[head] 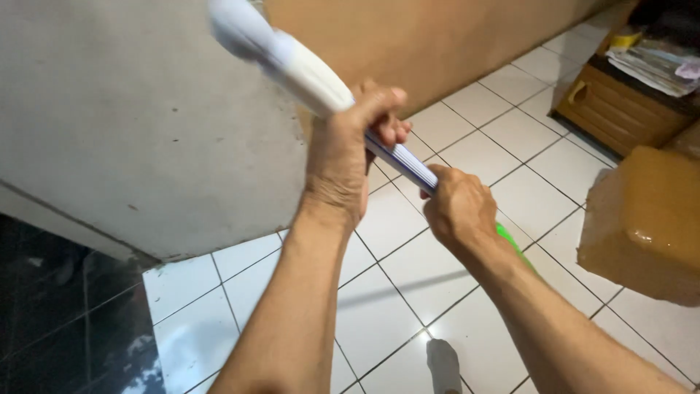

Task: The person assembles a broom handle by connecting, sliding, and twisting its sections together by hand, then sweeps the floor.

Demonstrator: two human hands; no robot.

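Note:
My left hand [348, 149] grips the upper part of a long mop handle [302, 69], which is white at the top and striped silver-blue lower down. My right hand [459, 208] holds the same handle a little lower, close to the left hand. Below my right hand a green part of the mop [515, 244] shows against the floor. The handle slants from the upper left down to the right. The mop's head is hidden behind my right forearm.
A white tiled floor [408, 292] spreads below. A grey wall block [131, 117] stands at the left with dark tiles [65, 321] beside it. A wooden cabinet [620, 102] with papers sits at the upper right, and an orange-brown box [645, 219] at the right.

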